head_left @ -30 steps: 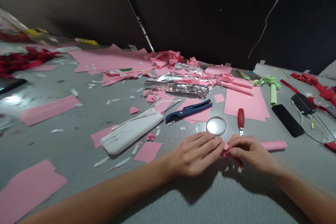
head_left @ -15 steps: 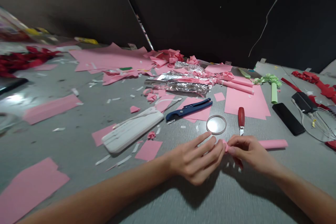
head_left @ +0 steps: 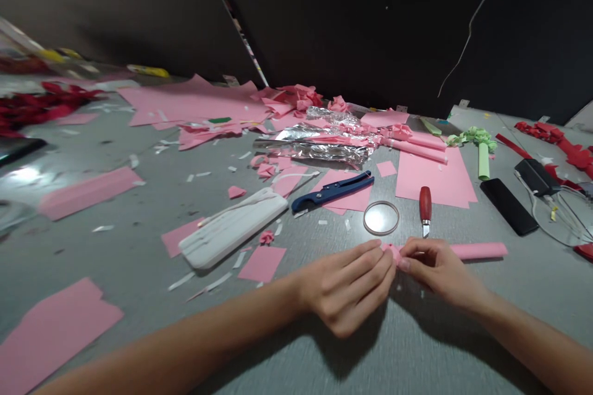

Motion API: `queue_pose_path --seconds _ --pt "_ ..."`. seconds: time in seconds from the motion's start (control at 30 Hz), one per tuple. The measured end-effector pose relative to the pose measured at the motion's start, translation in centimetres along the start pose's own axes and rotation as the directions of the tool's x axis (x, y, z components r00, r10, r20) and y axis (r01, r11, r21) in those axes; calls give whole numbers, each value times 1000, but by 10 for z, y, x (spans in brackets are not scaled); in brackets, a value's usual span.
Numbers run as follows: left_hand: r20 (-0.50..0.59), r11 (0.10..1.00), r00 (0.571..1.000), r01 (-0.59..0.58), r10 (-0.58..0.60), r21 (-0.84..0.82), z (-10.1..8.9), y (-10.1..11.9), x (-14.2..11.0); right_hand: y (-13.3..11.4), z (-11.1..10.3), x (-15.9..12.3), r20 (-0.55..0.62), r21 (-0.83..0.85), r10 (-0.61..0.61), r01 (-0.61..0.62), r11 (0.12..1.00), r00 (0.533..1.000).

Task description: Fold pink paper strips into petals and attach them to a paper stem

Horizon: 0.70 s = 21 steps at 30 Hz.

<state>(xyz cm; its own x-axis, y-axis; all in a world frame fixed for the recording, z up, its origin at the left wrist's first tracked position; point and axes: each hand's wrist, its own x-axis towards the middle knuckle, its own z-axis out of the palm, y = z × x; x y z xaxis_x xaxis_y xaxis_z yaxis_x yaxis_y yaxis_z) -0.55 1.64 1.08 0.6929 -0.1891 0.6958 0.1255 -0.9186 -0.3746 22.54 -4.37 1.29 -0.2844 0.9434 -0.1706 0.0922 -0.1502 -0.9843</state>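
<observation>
Because the small folded piece of pink paper (head_left: 393,253) is little bigger than the fingertips working on it, 2 hands share it. The left hand (head_left: 349,287) has its fingers bent around the left side, apparently steadying it; the right hand (head_left: 433,268) pinches the other side between thumb and forefinger, probably for finer control. Fingers cover much of the paper, so its exact folds are hard to judge. It sits toward the near edge of the grey metallic surface (head_left: 139,253), right of centre, seemingly where the forearms reach comfortably.

Just beyond lie 2 things, likely left within easy reach: a thin brownish ring (head_left: 380,218) and a short-bladed knife with a red handle (head_left: 425,207). A rolled pink paper tube (head_left: 482,251) emerges behind the right hand, pointing toward the right edge. Crumpled silver foil (head_left: 319,151) lies nearer the far edge, perhaps keeping the working spot free.
</observation>
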Motion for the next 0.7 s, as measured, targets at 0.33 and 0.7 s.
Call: queue_pose_path --seconds 0.33,0.7 --pt "-2 999 1000 -13 13 -36 2 -1 4 -4 3 -2 -68 -3 -29 29 1000 997" --pt "328 561 798 592 -505 -578 19 -14 -1 -7 -7 -2 -27 -46 -39 38 998 999"
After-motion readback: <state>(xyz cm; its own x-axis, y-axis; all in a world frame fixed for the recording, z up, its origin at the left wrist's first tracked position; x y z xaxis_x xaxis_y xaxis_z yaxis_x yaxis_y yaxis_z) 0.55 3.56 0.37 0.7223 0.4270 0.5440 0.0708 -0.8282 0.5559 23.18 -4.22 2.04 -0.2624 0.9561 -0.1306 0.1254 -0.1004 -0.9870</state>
